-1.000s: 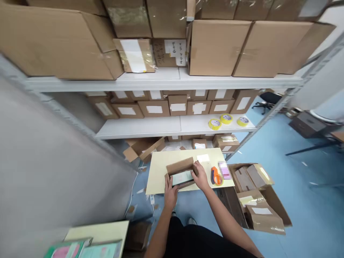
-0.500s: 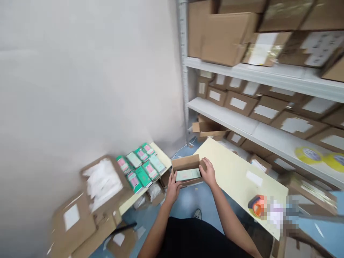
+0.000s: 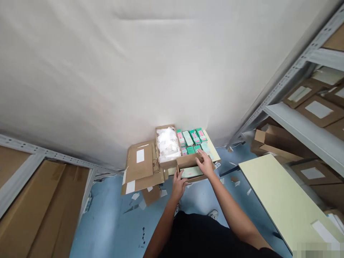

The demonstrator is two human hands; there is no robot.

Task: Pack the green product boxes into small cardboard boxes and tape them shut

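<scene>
Grasping the carton: left grip at eight o'clock, right grip at two. I should keep it level.

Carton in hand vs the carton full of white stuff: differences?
Contents: the held carton has a pale green box inside; the white-filled carton is heaped with white material.
Support: the held carton is between the left hand and right hand; the white-filled carton is beside the green packs.
Pose: the held carton lies crosswise, the white-filled carton lengthwise.
Shared: brown cardboard, open tops.
</scene>
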